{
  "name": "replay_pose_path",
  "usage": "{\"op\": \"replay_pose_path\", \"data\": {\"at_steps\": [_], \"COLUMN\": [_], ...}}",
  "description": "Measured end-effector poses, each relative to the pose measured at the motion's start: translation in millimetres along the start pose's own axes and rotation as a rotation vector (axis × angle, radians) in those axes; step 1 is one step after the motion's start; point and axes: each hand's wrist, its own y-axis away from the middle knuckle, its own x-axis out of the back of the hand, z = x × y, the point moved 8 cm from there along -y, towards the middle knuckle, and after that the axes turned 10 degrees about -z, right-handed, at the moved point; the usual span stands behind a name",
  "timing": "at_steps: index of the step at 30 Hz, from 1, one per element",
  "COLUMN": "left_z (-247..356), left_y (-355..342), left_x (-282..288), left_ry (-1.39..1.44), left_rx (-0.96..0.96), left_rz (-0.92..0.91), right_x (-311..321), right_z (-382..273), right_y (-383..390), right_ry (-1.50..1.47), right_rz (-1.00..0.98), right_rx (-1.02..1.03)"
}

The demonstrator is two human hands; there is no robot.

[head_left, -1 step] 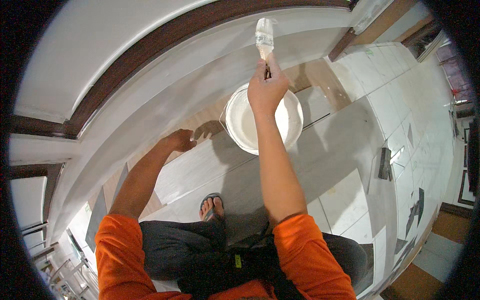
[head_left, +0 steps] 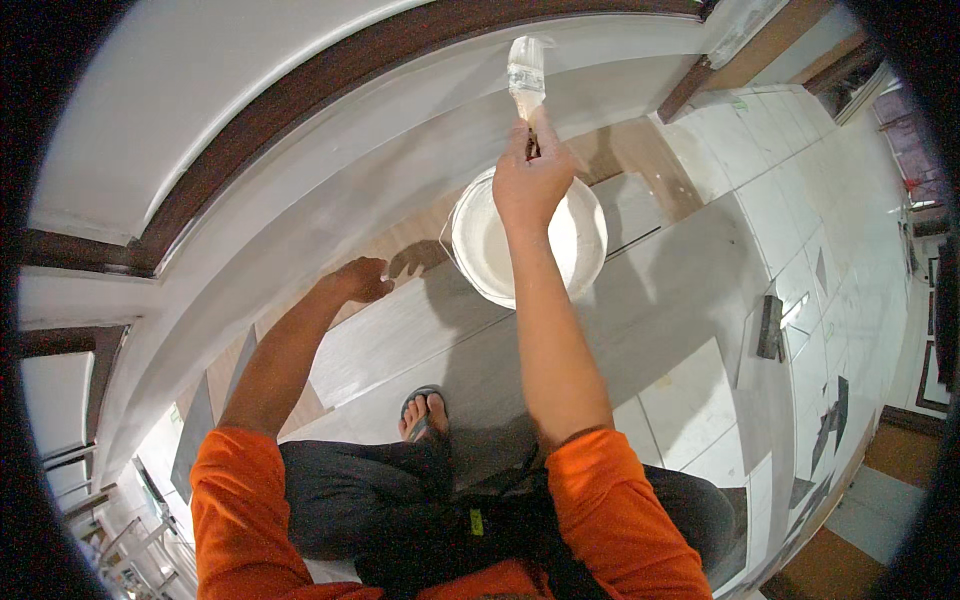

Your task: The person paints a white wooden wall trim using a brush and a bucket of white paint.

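Note:
My right hand point(head_left: 533, 175) grips the handle of a paintbrush point(head_left: 526, 70), whose white-coated bristles are at the pale lower wall band point(head_left: 600, 45). Beneath that hand and forearm is a round bucket point(head_left: 478, 235) holding white paint, with a wire handle at its side. My left hand point(head_left: 362, 280) is at the left of the bucket, near the base of the wall, its fingers loosely curled and slightly apart, with no held object visible. Its shadow falls on the wood-look planks beside it.
Grey planks point(head_left: 450, 320) lie under the bucket, white tiles point(head_left: 780, 200) to the right with a dark block point(head_left: 770, 325) and scraps. My sandalled foot point(head_left: 422, 415) is below the bucket. Dark-trimmed panels point(head_left: 120, 120) run along the upper left. Metal framework point(head_left: 130, 540) stands at lower left.

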Motion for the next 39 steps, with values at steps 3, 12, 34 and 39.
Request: {"op": "replay_pose_path", "data": {"at_steps": [3,12,34,39], "left_z": [1,5,-36,-52], "left_y": [3,11,5,11], "left_x": [-2,7,-9,-24], "left_ry": [0.018,0.016,0.005,-0.01], "left_rx": [-0.025,-0.008,-0.061,-0.031], "left_rz": [-0.012,0.005,0.086,0.039], "right_x": [-7,-12,-31,-52], "right_z": [-11,-7,-1,-10], "right_y": [15,43,30,26], "right_ry": [-0.042,-0.112,-0.169,-0.082], "right_rz": [-0.023,-0.145,-0.188,-0.019], "right_rx": [0.001,0.026,-0.162,0.009]}}
